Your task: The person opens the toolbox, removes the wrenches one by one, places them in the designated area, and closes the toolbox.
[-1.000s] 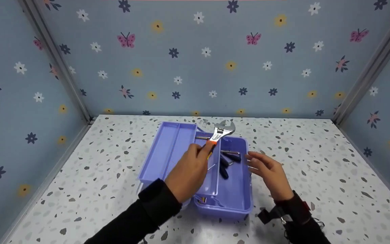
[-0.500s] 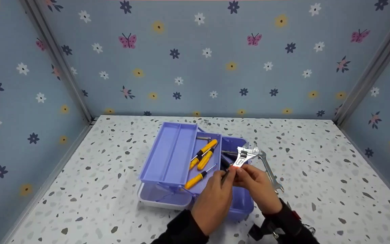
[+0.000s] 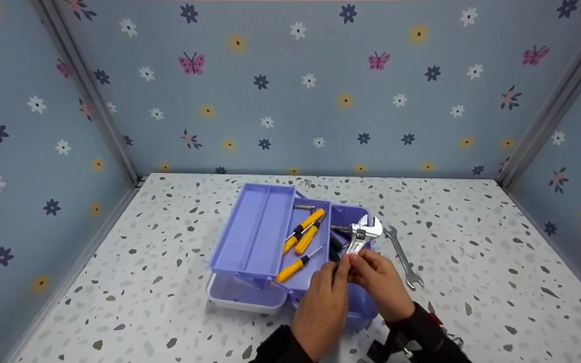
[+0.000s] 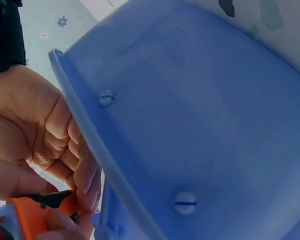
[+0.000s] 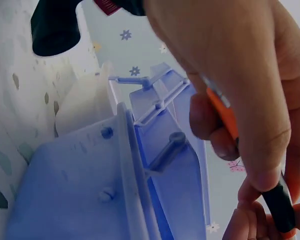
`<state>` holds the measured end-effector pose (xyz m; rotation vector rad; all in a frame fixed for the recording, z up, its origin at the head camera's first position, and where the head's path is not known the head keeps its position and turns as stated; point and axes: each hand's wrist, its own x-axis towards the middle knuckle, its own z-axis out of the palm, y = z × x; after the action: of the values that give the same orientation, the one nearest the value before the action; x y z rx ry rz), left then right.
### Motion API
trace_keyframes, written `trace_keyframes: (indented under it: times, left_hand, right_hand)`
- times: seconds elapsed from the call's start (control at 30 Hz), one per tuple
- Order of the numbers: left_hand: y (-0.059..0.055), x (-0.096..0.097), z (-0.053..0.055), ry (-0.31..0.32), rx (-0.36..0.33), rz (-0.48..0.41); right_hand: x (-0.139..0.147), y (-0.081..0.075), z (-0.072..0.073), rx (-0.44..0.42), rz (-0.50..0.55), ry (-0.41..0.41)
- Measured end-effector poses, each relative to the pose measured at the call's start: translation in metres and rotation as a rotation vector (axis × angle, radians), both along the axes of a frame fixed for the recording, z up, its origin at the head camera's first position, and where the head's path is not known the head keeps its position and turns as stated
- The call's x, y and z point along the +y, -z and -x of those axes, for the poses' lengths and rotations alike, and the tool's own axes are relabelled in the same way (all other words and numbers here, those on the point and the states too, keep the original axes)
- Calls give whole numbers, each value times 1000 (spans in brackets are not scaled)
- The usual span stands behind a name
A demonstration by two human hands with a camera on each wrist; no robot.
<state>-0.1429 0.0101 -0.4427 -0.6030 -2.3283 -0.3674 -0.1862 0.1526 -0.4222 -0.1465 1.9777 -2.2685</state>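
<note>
Adjustable wrench (image 3: 361,237) was held over the three-o'clock side of the purple toolbox (image 3: 240,227), pointing toward one o'clock. Left hand (image 3: 322,305) and right hand (image 3: 384,287) both had fingers curled on its handle (image 5: 282,212). Yellow screwdrivers (image 3: 306,238) lay in a tray (image 3: 290,259) at nine o'clock from it, a double-ended spanner (image 3: 403,256) on the desk (image 3: 477,252) at four.

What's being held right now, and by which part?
A silver metal adjustable wrench, held by its orange-and-black handle in both the left hand and right hand.
</note>
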Motion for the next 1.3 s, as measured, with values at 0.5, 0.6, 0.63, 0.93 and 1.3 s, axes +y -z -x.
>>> trace_keyframes:
  times: [0.5,0.6,0.63,0.93,1.3]
  left_hand:
    - [-23,-31,9,224,-237,-164]
    - [-30,-46,15,208,-167,-210]
    - [-32,-52,18,200,-137,-228]
    - [-47,-117,38,-26,-93,-343]
    - [-33,-172,57,-350,-322,-513]
  right_hand:
    - [12,-12,2,-2,93,4]
    - [19,-15,4,21,106,35]
    - [22,-16,4,32,108,41]
    - [60,-25,15,104,-42,120]
    - [111,-25,35,163,-285,208]
